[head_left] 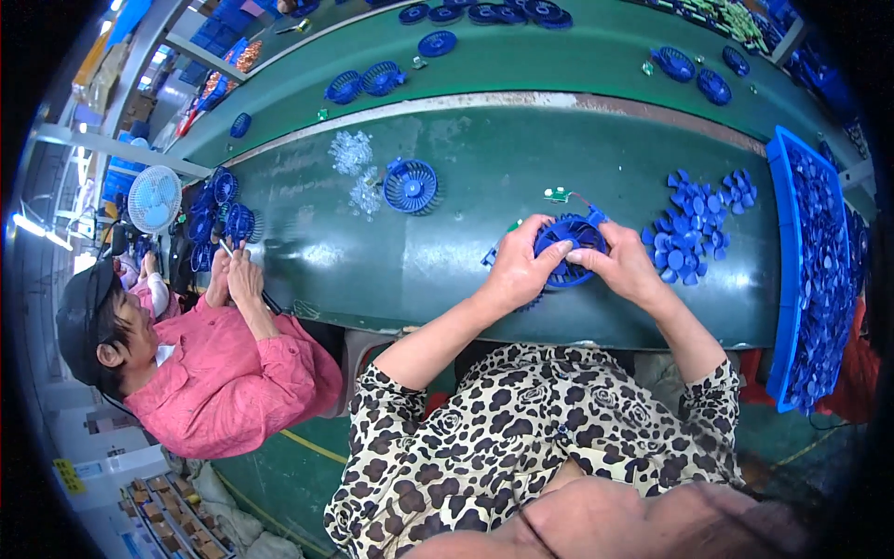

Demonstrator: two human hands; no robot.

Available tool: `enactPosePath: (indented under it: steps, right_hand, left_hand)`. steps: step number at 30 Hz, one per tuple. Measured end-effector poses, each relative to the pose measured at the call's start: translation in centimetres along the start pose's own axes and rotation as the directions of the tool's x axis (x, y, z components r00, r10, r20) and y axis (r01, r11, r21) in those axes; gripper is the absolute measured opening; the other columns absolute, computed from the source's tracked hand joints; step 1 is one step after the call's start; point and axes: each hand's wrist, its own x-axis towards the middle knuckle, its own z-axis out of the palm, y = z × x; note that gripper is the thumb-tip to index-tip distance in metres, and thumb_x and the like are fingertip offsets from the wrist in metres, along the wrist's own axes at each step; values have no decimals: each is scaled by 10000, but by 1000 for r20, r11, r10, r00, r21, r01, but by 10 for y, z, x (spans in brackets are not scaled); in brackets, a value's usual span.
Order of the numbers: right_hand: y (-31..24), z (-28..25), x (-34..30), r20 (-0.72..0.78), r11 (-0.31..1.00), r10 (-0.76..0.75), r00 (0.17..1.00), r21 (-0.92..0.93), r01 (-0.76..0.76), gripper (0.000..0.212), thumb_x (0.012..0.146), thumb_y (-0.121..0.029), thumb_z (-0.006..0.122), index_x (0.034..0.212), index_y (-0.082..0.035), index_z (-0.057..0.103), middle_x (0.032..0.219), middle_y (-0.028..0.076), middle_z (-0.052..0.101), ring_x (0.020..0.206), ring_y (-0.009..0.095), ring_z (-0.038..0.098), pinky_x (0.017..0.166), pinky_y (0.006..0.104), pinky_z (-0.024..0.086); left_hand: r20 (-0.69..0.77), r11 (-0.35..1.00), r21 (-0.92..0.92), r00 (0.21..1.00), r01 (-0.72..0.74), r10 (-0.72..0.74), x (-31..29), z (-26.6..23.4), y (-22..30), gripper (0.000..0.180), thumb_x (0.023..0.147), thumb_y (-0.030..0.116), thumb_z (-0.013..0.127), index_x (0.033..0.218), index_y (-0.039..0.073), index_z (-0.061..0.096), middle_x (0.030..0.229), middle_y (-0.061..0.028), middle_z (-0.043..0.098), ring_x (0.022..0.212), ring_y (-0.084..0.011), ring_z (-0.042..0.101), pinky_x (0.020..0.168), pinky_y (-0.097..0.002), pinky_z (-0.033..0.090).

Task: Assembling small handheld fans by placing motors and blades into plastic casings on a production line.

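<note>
Housing (562, 226), blue, round and slatted, was held near the front edge of the desk (670, 149), and that unit seemed only partly put together. The left grip (523, 265) was closed around its left side and the right grip (635, 265) around its right, with both thumbs coming together over the middle. Those thumbs covered the hub, so I could not tell whether a blade was fully seated inside. Just beyond lay a small green board (557, 195), with a thin red wire (579, 198) running toward the housing; that join looked done.

Much appeared left: a heap of loose blades (691, 224) lay near the right grip, and a blue tray (790, 279) past it held many more. A second housing (410, 185) rested well apart to the left, beside small clear pieces (352, 154); its stage was unclear. More housings (382, 79) were scattered along the green belt (521, 61) behind, too small to judge as finished or not.
</note>
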Motion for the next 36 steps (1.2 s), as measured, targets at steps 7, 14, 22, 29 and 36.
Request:
enactPosePath:
  steps: [7, 14, 22, 29, 36]
  right_hand:
    - [19, -70, 96, -6, 958, 170, 985, 237, -164, 300, 825, -333, 671, 764, -55, 578, 608, -13, 517, 505, 73, 470, 460, 236, 362]
    - [91, -182, 69, -464, 995, 18, 886, -77, -60, 319, 772, -168, 667, 1031, 16, 641, 847, 98, 681, 773, 144, 636, 696, 282, 516]
    - [96, -195, -15, -305, 551, 231, 924, -742, -383, 376, 702, -98, 679, 1071, -58, 625, 916, 181, 639, 892, 359, 611, 772, 439, 492]
    - [124, -191, -19, -448, 556, 160, 879, -695, -456, 277, 743, -230, 668, 952, -55, 622, 929, 195, 644, 903, 362, 620, 741, 466, 504]
    - [53, -144, -20, -559, 709, -382, 736, -688, -155, 324, 783, -190, 692, 1071, -78, 597, 932, 129, 606, 782, 310, 614, 653, 407, 512]
  left_hand:
    - [-6, 591, 783, 947, -195, 321, 62, -91, -4, 332, 811, 74, 537, 1139, 31, 564, 1041, -174, 610, 982, -354, 561, 851, -421, 458]
    - [181, 146, 972, 983, -186, 43, 80, -161, -17, 230, 790, 57, 540, 1001, 64, 632, 932, -115, 607, 890, -321, 549, 796, -419, 440]
    - [21, 257, 964, 988, -60, 151, 72, -165, 47, 196, 818, -3, 497, 1001, 38, 553, 950, -165, 600, 889, -373, 574, 741, -430, 468]
    - [-194, 985, -11, 966, 171, -170, 67, -94, 24, 261, 930, 238, 563, 1078, 27, 603, 947, -35, 616, 835, -115, 578, 690, -302, 506]
    - [32, 670, -675, 919, 309, -392, 50, -19, 16, 345, 947, 320, 525, 1004, -17, 570, 994, -146, 638, 889, -267, 651, 774, -468, 562]
